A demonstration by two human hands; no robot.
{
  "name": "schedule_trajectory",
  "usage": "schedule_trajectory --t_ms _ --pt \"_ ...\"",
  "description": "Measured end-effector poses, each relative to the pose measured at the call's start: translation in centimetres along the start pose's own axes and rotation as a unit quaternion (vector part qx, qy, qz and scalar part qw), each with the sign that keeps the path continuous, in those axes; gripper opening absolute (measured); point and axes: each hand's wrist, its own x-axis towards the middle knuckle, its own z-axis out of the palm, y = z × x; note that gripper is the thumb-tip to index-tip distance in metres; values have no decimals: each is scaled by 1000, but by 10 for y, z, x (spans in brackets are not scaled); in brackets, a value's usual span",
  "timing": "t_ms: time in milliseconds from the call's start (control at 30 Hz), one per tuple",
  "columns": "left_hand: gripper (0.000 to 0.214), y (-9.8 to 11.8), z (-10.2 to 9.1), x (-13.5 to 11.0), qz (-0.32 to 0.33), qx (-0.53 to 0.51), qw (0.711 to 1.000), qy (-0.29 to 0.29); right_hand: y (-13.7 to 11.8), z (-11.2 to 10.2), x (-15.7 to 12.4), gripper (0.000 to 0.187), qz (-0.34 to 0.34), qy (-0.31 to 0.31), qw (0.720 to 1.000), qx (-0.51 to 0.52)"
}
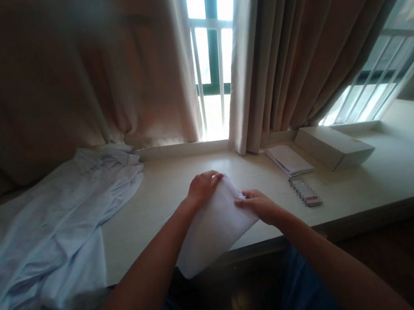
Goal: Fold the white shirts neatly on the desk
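Note:
A folded white cloth (213,228) is held in front of me, slanting over the near edge of the pale ledge. Its lower left corner hangs past that edge. My left hand (204,188) grips its top end, with the fingers curled round the upper corner. On the right side, my right hand (259,204) pinches the cloth between thumb and fingers, close to a gathered edge. The thing looks smooth and flat in its lower part; whether it is a garment I cannot tell.
Crumpled white shirts (55,222) spread over the ledge (134,237) at left. To the right lie a stack of white paper (289,159), a pale box (334,146) and a blurred-out small flat object (305,192). Brown curtains (134,73) hang behind, beside a barred window (211,51).

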Motion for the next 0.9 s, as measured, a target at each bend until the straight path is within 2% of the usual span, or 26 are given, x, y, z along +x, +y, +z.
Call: schedule_trajectory --t_ms 67,133,200,267,367,433,467,533,600,667,767,900 --pt "40 -9 14 4 -18 -7 999 47 35 -14 11 38 32 61 997 38" --pt "43 -19 28 -8 -18 -19 996 88 69 -29 18 34 67 123 990 35" --pt "42 -30 44 -34 -19 -18 995 96 98 -42 19 31 98 152 983 17" --pt "40 -38 60 -65 -25 0 996 84 116 -51 17 30 117 164 979 -8" --pt "37 -41 85 -103 1 49 998 39 121 -54 12 31 130 178 974 -57" --pt "40 -37 98 -114 34 89 995 9 112 -48 10 37 119 223 958 -136" --pt "42 -34 102 -114 45 107 993 0 105 -43 10 42 94 258 939 -205" --pt "47 -30 109 -108 47 133 990 -11 94 -27 12 49 6 306 876 -373" --pt "48 -30 113 -97 30 151 988 -24 87 -7 18 51 -93 277 803 -520" --pt "48 -37 115 -85 8 167 985 -50 87 7 28 51 -136 207 765 -595" --pt "50 -58 116 -75 -20 181 979 -94 98 10 44 59 -100 154 743 -644" --pt "57 -89 115 -72 -55 159 977 -129 115 -7 53 77 -35 140 737 -660"
